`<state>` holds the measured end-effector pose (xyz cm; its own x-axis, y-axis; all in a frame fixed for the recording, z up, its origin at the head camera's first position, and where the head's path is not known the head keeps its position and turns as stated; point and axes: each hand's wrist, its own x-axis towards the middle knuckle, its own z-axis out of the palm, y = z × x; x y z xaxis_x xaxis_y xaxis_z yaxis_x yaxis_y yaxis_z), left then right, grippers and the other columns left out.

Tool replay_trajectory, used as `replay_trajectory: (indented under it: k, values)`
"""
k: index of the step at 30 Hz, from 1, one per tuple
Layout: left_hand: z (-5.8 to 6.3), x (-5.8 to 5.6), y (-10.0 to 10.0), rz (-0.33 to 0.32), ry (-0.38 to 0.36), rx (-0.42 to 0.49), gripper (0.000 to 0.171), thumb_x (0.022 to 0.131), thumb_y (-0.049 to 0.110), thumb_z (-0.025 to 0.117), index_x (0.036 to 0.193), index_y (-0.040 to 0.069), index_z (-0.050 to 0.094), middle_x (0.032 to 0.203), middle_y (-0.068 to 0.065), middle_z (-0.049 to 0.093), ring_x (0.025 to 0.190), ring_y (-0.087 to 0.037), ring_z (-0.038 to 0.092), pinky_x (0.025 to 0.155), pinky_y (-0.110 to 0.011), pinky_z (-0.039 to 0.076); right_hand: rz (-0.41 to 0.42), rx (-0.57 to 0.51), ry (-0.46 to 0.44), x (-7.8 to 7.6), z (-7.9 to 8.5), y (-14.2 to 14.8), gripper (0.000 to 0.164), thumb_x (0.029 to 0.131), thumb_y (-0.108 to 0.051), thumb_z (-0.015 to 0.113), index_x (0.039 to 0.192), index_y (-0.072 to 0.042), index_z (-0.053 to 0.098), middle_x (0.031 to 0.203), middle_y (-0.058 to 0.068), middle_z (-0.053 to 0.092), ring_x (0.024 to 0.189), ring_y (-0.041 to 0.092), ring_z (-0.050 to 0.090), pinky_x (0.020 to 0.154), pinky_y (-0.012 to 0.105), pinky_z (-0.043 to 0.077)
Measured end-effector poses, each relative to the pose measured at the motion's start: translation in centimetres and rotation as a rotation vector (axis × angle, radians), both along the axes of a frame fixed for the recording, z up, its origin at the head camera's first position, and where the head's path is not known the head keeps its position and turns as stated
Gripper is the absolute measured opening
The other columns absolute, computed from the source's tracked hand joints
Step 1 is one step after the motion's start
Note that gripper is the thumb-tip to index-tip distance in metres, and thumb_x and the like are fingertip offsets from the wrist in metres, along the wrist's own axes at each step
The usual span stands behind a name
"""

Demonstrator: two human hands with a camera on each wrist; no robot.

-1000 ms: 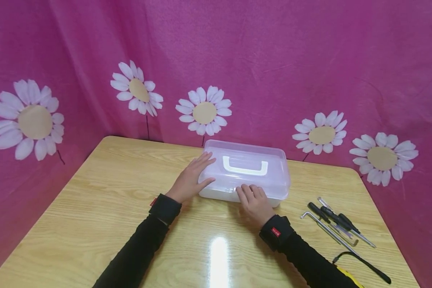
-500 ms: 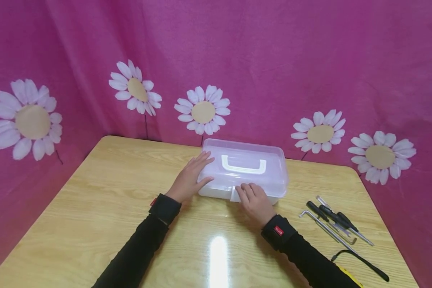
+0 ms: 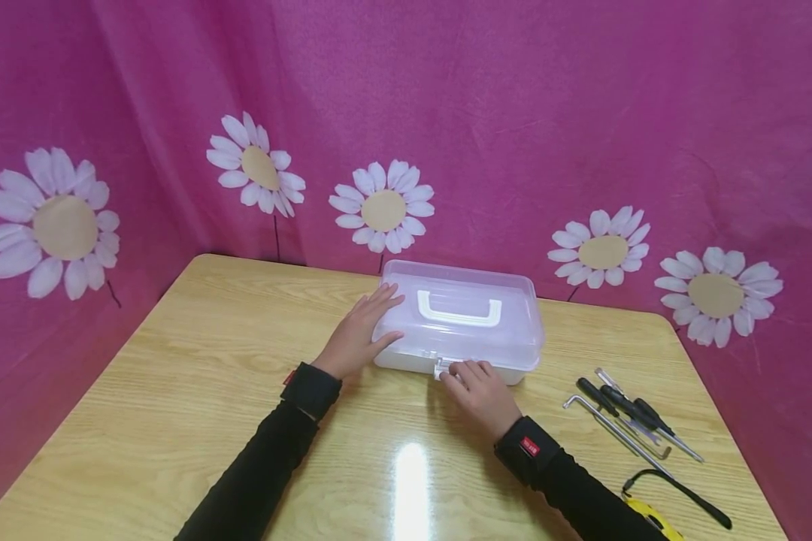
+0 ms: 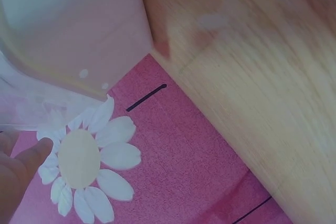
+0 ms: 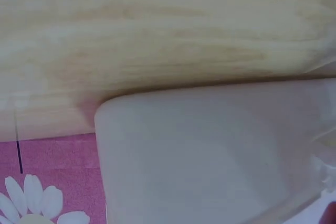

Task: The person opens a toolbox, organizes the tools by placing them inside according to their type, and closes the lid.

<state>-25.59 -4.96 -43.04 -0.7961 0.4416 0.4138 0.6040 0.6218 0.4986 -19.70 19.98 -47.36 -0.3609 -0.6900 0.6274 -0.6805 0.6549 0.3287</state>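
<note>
Magenta cloth (image 3: 474,113) hangs in soft folds at the far side and down the left, printed with large daisies (image 3: 382,210), white-petalled with flat beige centres. Below it spreads a pale wooden surface (image 3: 264,323) with streaky grain, rounded far corners and enough gloss to throw back a bright strip of light at the near middle.

On the far part of this surface, right of centre and close to the cloth, sits a rectangular plastic box (image 3: 460,336). Its base (image 3: 402,363) is milky white with smooth, rounded corners; the lid (image 3: 514,342) is translucent, faintly lilac and down on the base, topped by a solid white, squared handle (image 3: 456,319). A clear latch (image 3: 441,367) shows on the near side.

Of the two hands, the left hand (image 3: 359,330) is relaxed, fingers spread against the lid's left side. The right hand (image 3: 482,392) has bent fingers touching the latch; whether they pinch it cannot be told. Black sleeves end in black wristbands (image 3: 311,391).

To the right lie black-handled screwdrivers (image 3: 625,407) and a bent steel rod (image 3: 612,427), with a yellow tool (image 3: 649,517) and its black strap (image 3: 690,493) nearer.
</note>
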Motion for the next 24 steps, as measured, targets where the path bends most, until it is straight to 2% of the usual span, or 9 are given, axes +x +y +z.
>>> replay_trajectory:
  k: [5,9,13,17,21,24]
  values:
    - [-0.1,0.0,0.0,0.004,0.002,0.003,0.058,0.088,0.029,0.066,0.139,0.01,0.046,0.149,-0.008,0.038,0.142,-0.022,0.029,0.114,-0.049,0.024,0.038,0.037,-0.004,0.5,-0.4,0.1,0.022,0.089,-0.003,0.041,0.095,-0.008,0.062,0.084,0.002,0.06,0.08,0.018,0.058,0.076,0.031,0.048]
    - [0.0,0.0,0.0,0.003,0.003,0.003,0.058,0.087,0.029,0.066,0.139,0.01,0.046,0.149,-0.008,0.038,0.142,-0.023,0.029,0.114,-0.049,0.024,0.045,0.082,-0.07,0.9,-0.6,0.1,0.012,0.083,-0.009,0.054,0.089,-0.01,0.064,0.082,0.001,0.063,0.079,0.017,0.06,0.073,0.03,0.048]
    - [0.1,0.0,0.0,0.001,-0.003,0.003,0.059,0.087,0.029,0.066,0.139,0.011,0.046,0.149,-0.008,0.038,0.142,-0.023,0.029,0.114,-0.049,0.024,-0.013,0.146,-0.199,1.2,-0.6,-0.1,0.009,0.079,-0.014,0.068,0.087,-0.012,0.066,0.086,0.002,0.066,0.084,0.018,0.062,0.078,0.032,0.048]
    - [0.1,0.1,0.0,0.007,-0.012,-0.002,0.059,0.087,0.029,0.066,0.139,0.011,0.046,0.15,-0.007,0.038,0.142,-0.022,0.028,0.114,-0.048,0.023,-0.08,0.186,-0.288,1.2,-0.5,-0.2,0.012,0.08,-0.016,0.071,0.09,-0.011,0.068,0.094,0.004,0.068,0.093,0.02,0.062,0.088,0.036,0.047]
    - [0.0,0.1,0.1,0.019,-0.005,0.008,0.059,0.087,0.028,0.067,0.139,0.012,0.046,0.15,-0.007,0.038,0.142,-0.021,0.028,0.115,-0.047,0.023,-0.079,0.198,-0.282,1.1,-0.5,-0.2,0.015,0.08,-0.015,0.07,0.094,-0.011,0.068,0.095,0.004,0.069,0.094,0.02,0.063,0.089,0.037,0.047]
    - [-0.3,0.2,0.2,0.003,-0.009,0.028,0.067,0.086,0.027,0.069,0.143,0.01,0.038,0.153,-0.009,0.031,0.144,-0.023,0.024,0.115,-0.047,0.021,-0.022,0.155,-0.242,1.2,0.2,-0.2,0.024,0.077,-0.008,0.068,0.101,-0.008,0.067,0.099,0.006,0.069,0.096,0.021,0.064,0.089,0.037,0.048]
